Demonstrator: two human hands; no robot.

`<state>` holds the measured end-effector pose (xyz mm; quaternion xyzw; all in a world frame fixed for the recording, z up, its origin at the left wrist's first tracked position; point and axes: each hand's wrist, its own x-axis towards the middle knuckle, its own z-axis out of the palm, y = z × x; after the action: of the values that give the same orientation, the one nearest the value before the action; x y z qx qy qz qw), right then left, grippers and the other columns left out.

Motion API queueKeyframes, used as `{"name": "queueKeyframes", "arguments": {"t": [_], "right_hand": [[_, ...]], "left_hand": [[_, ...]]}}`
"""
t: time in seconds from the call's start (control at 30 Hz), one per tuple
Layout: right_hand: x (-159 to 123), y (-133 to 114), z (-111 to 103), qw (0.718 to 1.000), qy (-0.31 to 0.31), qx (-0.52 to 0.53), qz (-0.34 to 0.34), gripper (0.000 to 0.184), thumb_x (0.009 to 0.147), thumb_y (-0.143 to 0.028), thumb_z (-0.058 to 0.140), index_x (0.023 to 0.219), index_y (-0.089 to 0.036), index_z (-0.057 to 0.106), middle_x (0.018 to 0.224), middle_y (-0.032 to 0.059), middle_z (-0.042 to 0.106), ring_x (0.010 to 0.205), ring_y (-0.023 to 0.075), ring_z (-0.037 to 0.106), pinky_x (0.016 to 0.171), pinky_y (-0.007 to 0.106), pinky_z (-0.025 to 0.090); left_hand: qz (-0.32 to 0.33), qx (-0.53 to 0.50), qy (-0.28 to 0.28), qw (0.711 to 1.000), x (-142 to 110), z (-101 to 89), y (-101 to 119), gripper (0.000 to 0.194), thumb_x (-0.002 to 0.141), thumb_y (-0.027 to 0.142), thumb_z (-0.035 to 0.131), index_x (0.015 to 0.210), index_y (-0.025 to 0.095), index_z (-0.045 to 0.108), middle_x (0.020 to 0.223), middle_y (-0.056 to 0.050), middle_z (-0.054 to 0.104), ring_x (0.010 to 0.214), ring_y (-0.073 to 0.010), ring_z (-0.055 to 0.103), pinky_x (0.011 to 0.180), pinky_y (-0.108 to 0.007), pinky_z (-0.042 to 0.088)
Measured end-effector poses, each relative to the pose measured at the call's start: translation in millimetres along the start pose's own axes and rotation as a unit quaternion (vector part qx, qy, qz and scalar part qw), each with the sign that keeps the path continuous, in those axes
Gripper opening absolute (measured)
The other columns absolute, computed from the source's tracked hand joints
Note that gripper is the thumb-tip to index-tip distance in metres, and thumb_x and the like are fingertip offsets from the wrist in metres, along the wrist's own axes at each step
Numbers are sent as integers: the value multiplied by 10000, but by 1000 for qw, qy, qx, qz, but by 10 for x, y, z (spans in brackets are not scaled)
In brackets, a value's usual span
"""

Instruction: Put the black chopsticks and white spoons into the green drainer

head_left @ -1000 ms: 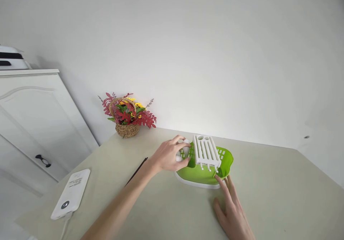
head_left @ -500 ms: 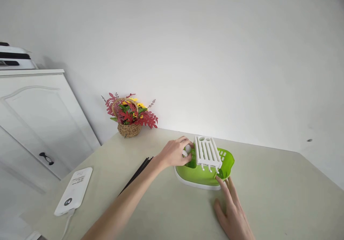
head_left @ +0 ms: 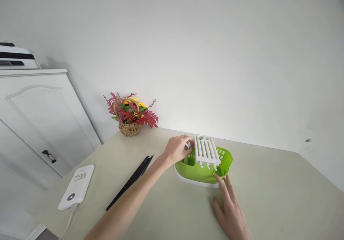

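A bright green plastic holder [head_left: 197, 172] with a white base stands on the table. Its white slotted top rack [head_left: 206, 151] has round holes at the back and small hooks along the front. My left hand [head_left: 178, 148] is at the holder's left compartment, fingers curled round a white rounded piece [head_left: 187, 145], mostly hidden, perhaps a spoon. My right hand [head_left: 228, 204] is open, its fingertips touching the holder's front right edge and its thumb spread apart.
Several black chopsticks [head_left: 131, 180] lie left of the holder, partly behind my left forearm. A white power bank [head_left: 77, 186] with a cable lies farther left. A wicker flower basket [head_left: 129, 129] stands by the wall, near a white cabinet [head_left: 40, 118].
My left hand has risen slightly and turned over the white piece at the left compartment. More of the chopsticks shows. My right hand stays at the holder's front edge.
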<state>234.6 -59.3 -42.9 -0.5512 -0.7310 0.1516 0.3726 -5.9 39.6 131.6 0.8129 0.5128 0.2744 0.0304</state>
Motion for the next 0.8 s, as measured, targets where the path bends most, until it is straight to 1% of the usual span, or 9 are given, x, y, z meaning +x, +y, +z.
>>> {"name": "queueKeyframes", "arguments": {"t": [0.07, 0.13, 0.27, 0.33, 0.43, 0.5, 0.57, 0.67, 0.8], "right_hand": [[-4, 9, 4, 1000, -1, -5, -2, 672, 989, -266, 461, 1626, -400, 295, 1738, 84, 194, 1402, 315, 547, 825, 340, 616], [-6, 27, 13, 1000, -1, -7, -6, 685, 988, -265, 470, 1633, -401, 282, 1740, 87, 191, 1398, 322, 551, 824, 344, 617], [-8, 50, 26, 1000, -8, -3, -5, 678, 1003, -276, 451, 1640, -404, 258, 1749, 82, 159, 1384, 316, 565, 835, 344, 610], [-8, 49, 22, 1000, -14, -3, 2, 671, 1006, -284, 443, 1639, -409, 257, 1753, 72, 146, 1382, 313, 567, 832, 341, 608], [-8, 36, 6, 1000, -22, -3, 10, 672, 1006, -295, 442, 1638, -419, 249, 1759, 62, 124, 1366, 306, 582, 812, 333, 607], [-8, 18, -6, 1000, -25, -4, 14, 668, 1009, -307, 440, 1637, -424, 245, 1761, 58, 117, 1354, 299, 593, 795, 324, 606], [-10, -14, -16, 1000, -22, -2, 17, 660, 1010, -315, 436, 1635, -422, 252, 1760, 55, 129, 1354, 295, 593, 788, 316, 604], [-16, -78, -28, 1000, -7, 3, 21, 636, 1013, -322, 417, 1626, -416, 280, 1753, 48, 160, 1395, 296, 555, 827, 327, 598], [-25, -132, -38, 1000, 1, 7, 27, 614, 1015, -338, 399, 1617, -406, 306, 1744, 48, 189, 1436, 303, 511, 860, 348, 593]], "left_hand": [[17, -23, 3, 1000, -3, -67, -10, 113, 859, 203, 648, 944, 261, 694, 929, 21, 778, 802, -165, 715, 743, -260, 502], [24, -43, 23, 999, 7, -149, -12, 99, 873, 211, 640, 951, 253, 683, 911, 30, 775, 760, -147, 706, 736, -252, 500], [27, -77, 111, 990, 54, -364, 5, 66, 885, 211, 624, 927, 234, 669, 958, 16, 768, 820, -141, 717, 803, -242, 516], [16, -107, 161, 981, 80, -495, 6, 44, 884, 227, 637, 917, 228, 664, 949, 15, 761, 821, -141, 718, 787, -232, 523], [-18, -148, 257, 955, 114, -699, -46, 62, 877, 260, 667, 925, 222, 664, 916, 15, 741, 763, -136, 700, 734, -225, 525], [-40, -170, 337, 925, 127, -825, -130, 98, 859, 285, 698, 921, 217, 666, 925, 3, 728, 819, -150, 700, 765, -234, 536], [-67, -215, 391, 893, 116, -926, -248, 153, 827, 316, 732, 913, 215, 657, 920, -4, 713, 859, -170, 699, 774, -253, 556], [-128, -297, 401, 857, 24, -1006, -457, 247, 774, 367, 773, 917, 222, 634, 875, 7, 683, 759, -169, 685, 646, -254, 571], [-188, -324, 402, 835, -244, -956, -740, 309, 735, 408, 795, 913, 223, 622, 882, 9, 671, 736, -156, 670, 602, -237, 565]]}}
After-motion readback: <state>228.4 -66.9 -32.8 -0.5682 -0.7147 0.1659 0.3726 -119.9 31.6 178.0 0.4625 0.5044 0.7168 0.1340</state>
